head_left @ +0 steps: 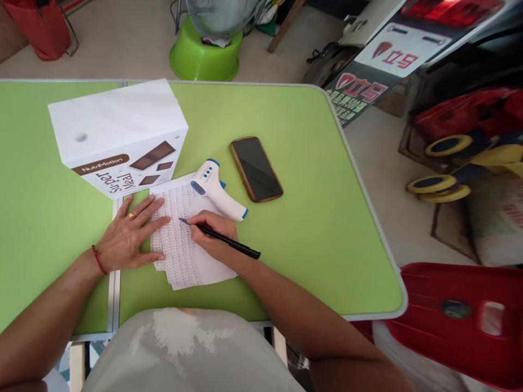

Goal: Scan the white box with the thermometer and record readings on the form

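Note:
My right hand (214, 234) grips a black pen (229, 240), its tip down on a sheet of paper (180, 250) covered in rows of small marks. The right part of the paper is blank, and other sheets seem to lie beneath it. With fingers spread, my left hand (131, 234) lies flat, fingertips on the paper's left edge. A white and blue infrared thermometer (218, 193) rests on the top right of the paper. Just behind my left hand stands a white box (118, 130) with brown pictures and "NutriMotion" lettering.
A smartphone (256, 169) in a brown case lies right of the thermometer on the green folding table (327, 239). A red plastic chair (457, 321) stands at the table's right corner. Beyond the far edge is an upturned green tub (206, 54).

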Available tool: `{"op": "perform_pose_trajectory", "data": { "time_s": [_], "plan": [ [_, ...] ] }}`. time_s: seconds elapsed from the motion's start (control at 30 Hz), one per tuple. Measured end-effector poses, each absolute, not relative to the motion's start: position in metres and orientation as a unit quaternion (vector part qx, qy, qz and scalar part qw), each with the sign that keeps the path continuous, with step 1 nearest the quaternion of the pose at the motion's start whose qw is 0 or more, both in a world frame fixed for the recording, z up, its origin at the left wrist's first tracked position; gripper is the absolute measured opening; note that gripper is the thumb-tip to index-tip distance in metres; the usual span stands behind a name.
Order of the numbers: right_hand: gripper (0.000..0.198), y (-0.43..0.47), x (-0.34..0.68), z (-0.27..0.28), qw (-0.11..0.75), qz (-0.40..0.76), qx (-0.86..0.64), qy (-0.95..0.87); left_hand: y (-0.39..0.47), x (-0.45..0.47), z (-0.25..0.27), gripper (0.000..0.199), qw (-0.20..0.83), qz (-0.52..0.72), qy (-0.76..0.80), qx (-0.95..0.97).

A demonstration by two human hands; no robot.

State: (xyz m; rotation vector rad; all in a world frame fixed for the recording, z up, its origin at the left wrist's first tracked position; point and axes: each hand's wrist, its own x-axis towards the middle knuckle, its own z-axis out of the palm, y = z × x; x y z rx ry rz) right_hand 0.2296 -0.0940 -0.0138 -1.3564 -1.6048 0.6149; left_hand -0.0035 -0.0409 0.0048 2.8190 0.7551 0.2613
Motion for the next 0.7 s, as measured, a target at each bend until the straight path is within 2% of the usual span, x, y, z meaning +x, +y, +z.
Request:
{"op": "perform_pose_trajectory", "data": {
  "time_s": [0.23,0.6,0.7],
  "plan": [
    [0.014,-0.0934,0.231,-0.0147,0.438,0.267,-0.546,-0.662,-0.0402,-0.0037,0.0046,0.072,0.13,0.09,0.267,0.951],
    [0.014,-0.0925,0.2341,-0.0179,0.451,0.19,-0.501,-0.714,-0.0401,-0.0038,0.0048,0.071,0.125,0.091,0.262,0.953],
    [0.015,-0.0911,0.2358,-0.0187,0.454,0.165,-0.465,-0.742,-0.0402,-0.0022,0.0056,0.064,0.115,0.117,0.247,0.955]
  ]
}}
